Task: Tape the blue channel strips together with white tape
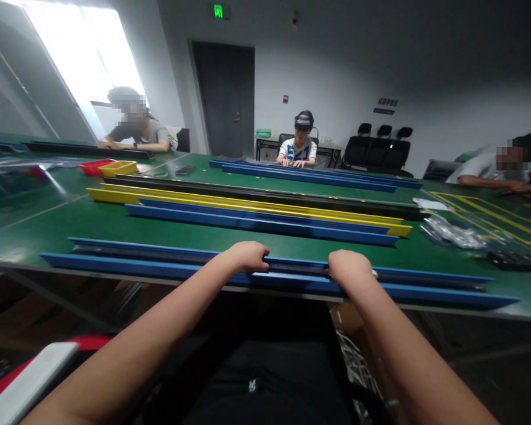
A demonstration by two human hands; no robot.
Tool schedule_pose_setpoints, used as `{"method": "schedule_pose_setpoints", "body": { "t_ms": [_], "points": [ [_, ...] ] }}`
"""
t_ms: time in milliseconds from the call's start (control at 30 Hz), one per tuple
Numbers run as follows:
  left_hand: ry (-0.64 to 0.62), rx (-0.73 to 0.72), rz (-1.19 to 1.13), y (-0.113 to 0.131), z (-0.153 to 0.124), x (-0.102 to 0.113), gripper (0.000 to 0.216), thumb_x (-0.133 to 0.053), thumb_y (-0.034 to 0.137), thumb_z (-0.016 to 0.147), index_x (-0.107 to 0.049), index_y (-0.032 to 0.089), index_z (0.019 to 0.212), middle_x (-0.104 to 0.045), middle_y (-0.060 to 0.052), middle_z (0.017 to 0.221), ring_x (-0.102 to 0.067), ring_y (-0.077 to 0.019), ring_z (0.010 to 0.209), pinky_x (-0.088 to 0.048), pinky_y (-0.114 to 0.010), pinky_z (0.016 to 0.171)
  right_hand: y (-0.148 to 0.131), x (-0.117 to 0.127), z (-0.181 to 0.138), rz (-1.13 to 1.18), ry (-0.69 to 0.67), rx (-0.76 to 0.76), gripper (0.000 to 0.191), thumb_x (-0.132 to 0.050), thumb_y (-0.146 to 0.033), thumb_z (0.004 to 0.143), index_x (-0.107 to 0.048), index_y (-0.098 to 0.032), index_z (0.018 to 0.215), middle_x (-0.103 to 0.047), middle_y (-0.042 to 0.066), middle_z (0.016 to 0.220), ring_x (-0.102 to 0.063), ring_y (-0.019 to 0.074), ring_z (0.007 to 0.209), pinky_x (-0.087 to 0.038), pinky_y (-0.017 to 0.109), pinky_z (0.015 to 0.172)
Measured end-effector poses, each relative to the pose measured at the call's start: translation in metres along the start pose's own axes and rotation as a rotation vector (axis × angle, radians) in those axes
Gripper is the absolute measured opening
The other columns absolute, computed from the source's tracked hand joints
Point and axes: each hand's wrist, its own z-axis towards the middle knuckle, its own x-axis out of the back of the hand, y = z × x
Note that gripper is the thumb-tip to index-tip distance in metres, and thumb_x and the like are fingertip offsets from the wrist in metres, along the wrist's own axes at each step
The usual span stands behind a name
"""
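A long blue channel with a dark strip along its inside lies across the near edge of the green table. My left hand is closed on the channel left of its middle, thumb and finger curled over the inner side. Further right, my right hand grips the same channel, fingertips bent down into it and partly hidden. Between both hands, the channel's near wall shows a lighter blue section. Whether the fingers also pinch the dark strip I cannot tell.
Beyond lie another blue channel, a yellow channel and a black rail. Red and yellow trays stand at left. Clear plastic bags lie at right. Three people sit around the table.
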Motion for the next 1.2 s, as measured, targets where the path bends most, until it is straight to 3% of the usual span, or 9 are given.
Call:
{"method": "schedule_pose_setpoints", "body": {
  "t_ms": [167, 433, 567, 833, 1000, 1100, 1200],
  "points": [
    [0.001, -0.031, -0.013, 0.033, 0.020, 0.000, 0.030, -0.058, 0.046, 0.079, -0.069, 0.025, 0.097, -0.074, -0.009, 0.098, -0.070, -0.0262, 0.090, -0.052, -0.031, 0.071, -0.002, -0.002, -0.003, 0.009, 0.027, -0.012, 0.030, -0.054, -0.017, 0.083, -0.077, -0.013, 0.102, -0.072, 0.023, 0.105, -0.070, 0.0317, 0.097, -0.053, 0.043, 0.080],
    [0.008, -0.112, -0.047, 0.096, 0.061, -0.001, 0.031, -0.060, 0.046, 0.080, -0.070, 0.023, 0.099, -0.074, -0.013, 0.105, -0.070, -0.0288, 0.097, -0.055, -0.036, 0.077, -0.002, -0.006, -0.004, 0.029, 0.059, -0.023, 0.028, -0.057, -0.024, 0.084, -0.077, -0.013, 0.101, -0.073, 0.022, 0.103, -0.070, 0.0315, 0.095, -0.053, 0.043, 0.081],
    [0.023, -0.158, -0.068, 0.115, 0.077, -0.004, 0.029, -0.061, 0.045, 0.080, -0.069, 0.022, 0.097, -0.074, -0.014, 0.104, -0.070, -0.0296, 0.095, -0.056, -0.037, 0.075, -0.002, -0.007, -0.006, 0.035, 0.078, -0.025, 0.028, -0.054, -0.022, 0.086, -0.076, -0.012, 0.101, -0.072, 0.022, 0.103, -0.070, 0.0309, 0.096, -0.053, 0.042, 0.082],
    [0.143, -0.298, -0.049, 0.111, 0.067, -0.007, 0.024, -0.054, 0.040, 0.089, -0.068, 0.023, 0.096, -0.073, -0.011, 0.104, -0.070, -0.0271, 0.097, -0.055, -0.036, 0.081, -0.006, -0.007, -0.014, 0.058, 0.091, -0.054, 0.028, -0.052, -0.022, 0.087, -0.075, -0.011, 0.099, -0.072, 0.023, 0.101, -0.071, 0.0307, 0.094, -0.053, 0.041, 0.080],
    [0.170, -0.340, -0.012, 0.102, 0.055, -0.006, 0.020, -0.056, 0.039, 0.089, -0.067, 0.022, 0.092, -0.073, -0.009, 0.096, -0.070, -0.0253, 0.090, -0.053, -0.031, 0.074, -0.013, -0.004, -0.018, 0.066, 0.080, -0.014, 0.027, -0.058, -0.030, 0.086, -0.076, -0.013, 0.097, -0.073, 0.021, 0.100, -0.070, 0.0295, 0.094, -0.052, 0.038, 0.081],
    [0.196, -0.347, 0.014, 0.086, 0.044, -0.008, 0.025, -0.055, 0.045, 0.090, -0.066, 0.022, 0.090, -0.072, -0.008, 0.093, -0.070, -0.0241, 0.088, -0.050, -0.029, 0.070, -0.017, 0.001, -0.021, 0.069, 0.067, 0.085, 0.035, -0.058, -0.046, 0.087, -0.075, -0.018, 0.098, -0.074, 0.017, 0.100, -0.070, 0.0301, 0.095, -0.052, 0.038, 0.080],
    [0.201, -0.332, 0.025, 0.059, 0.029, -0.009, 0.028, -0.054, 0.049, 0.090, -0.065, 0.023, 0.088, -0.071, -0.006, 0.092, -0.069, -0.0229, 0.086, -0.047, -0.028, 0.067, -0.017, 0.010, -0.022, 0.141, 0.069, 0.273, 0.036, -0.051, -0.049, 0.091, -0.073, -0.025, 0.105, -0.074, 0.010, 0.102, -0.069, 0.0259, 0.097, -0.050, 0.033, 0.081]
  ]
}}
